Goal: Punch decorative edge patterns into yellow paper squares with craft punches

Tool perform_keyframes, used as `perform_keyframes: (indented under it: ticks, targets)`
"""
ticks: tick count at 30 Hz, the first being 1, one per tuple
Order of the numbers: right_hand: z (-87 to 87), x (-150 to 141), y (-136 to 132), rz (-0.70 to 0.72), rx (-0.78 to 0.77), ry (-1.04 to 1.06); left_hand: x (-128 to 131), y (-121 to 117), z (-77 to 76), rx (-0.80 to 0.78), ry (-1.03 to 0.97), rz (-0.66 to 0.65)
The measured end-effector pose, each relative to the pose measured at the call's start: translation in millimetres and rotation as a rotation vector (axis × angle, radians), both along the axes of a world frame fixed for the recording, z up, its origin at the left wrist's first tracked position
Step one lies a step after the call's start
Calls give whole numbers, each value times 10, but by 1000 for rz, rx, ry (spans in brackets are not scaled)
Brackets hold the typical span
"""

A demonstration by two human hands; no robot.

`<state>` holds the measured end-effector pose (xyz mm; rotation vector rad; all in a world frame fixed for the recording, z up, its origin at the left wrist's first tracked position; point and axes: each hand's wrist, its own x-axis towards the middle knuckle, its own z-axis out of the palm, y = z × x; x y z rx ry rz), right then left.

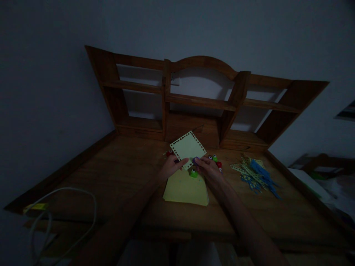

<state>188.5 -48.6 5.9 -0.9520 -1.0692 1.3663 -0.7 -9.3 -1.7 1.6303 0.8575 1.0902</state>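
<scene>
My left hand pinches a pale yellow sheet of paper by its lower left edge. The sheet is tilted like a diamond, with small punched shapes running along its edges. At the sheet's lower right edge, my right hand is closed around a small purple craft punch; whether the paper sits inside it I cannot tell. Just below the hands, a green punch rests on a stack of yellow paper. Several more red and green punches lie beyond my right hand, partly hidden by it.
A pile of punched yellow strips and blue paper strips lies on the right of the wooden desk. Behind rises a wooden shelf unit against the wall. A white cable loops at the lower left, near a yellow object.
</scene>
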Motion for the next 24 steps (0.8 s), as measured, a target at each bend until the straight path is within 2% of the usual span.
perform_keyframes:
  ticks: [7,15,24]
  targets:
    - [11,-5,-7,7,46,-27,-3,-3,-14,-1,10,-3]
    - [-70,39,51,29,6,-37,-12,18,-48,1,61,-10]
    - [-102,69,24,-25,1,-58,6,-6,-29,26,22,-56]
